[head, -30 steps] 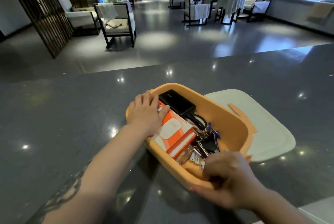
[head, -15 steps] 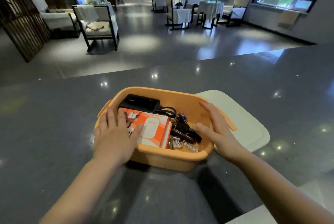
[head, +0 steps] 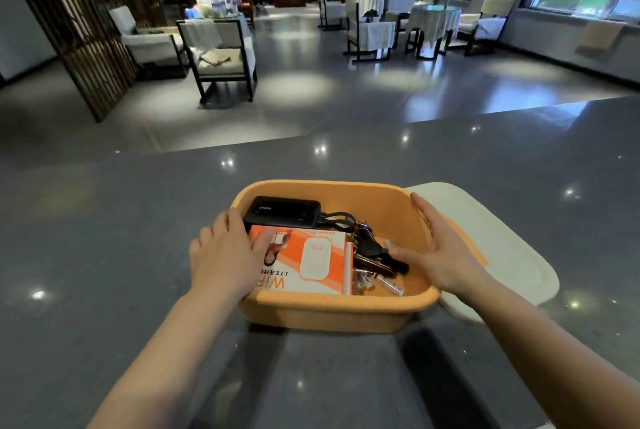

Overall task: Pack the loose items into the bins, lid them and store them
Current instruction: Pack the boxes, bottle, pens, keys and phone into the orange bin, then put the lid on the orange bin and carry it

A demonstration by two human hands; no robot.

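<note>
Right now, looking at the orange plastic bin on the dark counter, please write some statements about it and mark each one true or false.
1. The orange plastic bin is covered by its lid. False: it is open, and the pale flat lid lies on the dark counter beside and partly under it.
2. A black rectangular device lies inside the bin. True.
3. The orange and white cardboard box stands outside the bin. False: it lies inside.
4. The left hand rests on the bin's left side. True.
5. The right hand grips the lid. False: it is on the bin's right rim.
</note>
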